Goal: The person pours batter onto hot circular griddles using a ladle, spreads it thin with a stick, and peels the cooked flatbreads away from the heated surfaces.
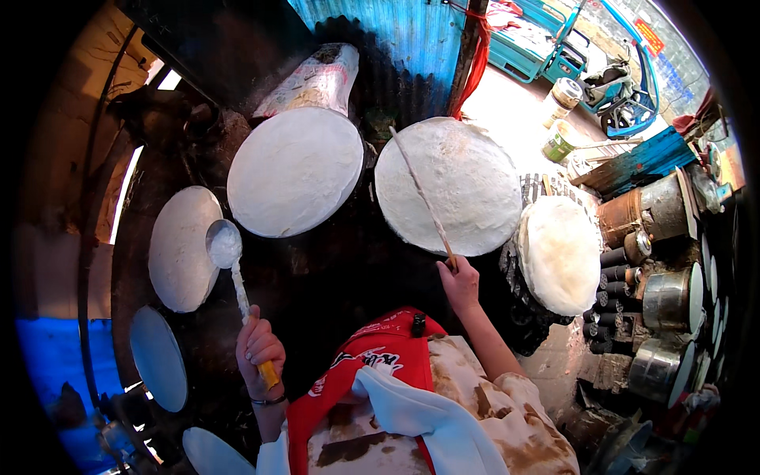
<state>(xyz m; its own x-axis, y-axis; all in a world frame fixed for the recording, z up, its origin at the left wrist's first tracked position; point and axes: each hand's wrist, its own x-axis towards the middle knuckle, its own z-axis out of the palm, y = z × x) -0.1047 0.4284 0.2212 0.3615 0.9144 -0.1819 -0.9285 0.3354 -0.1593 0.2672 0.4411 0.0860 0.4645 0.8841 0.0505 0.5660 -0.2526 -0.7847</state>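
My left hand [261,352] grips a long-handled ladle [224,247] with a yellow grip end; white batter sits in its bowl, over the edge of the left white-coated round griddle [180,261]. My right hand [459,281] holds a thin wooden stick [419,190], angled up across the centre-right round griddle [475,174], which carries a pale, thin layer. Another white-coated round griddle [293,170] lies at upper centre. To the right, a pile of pale flatbreads [559,257] rests on a dark grate.
Bare round plates [157,356] sit at lower left. A sack [309,91] stands behind the griddles. Metal pots [665,301], rusty drums [633,214] and stacked dark cylinders [606,309] line the right. Buckets [558,142] and a teal cargo vehicle [522,47] are beyond.
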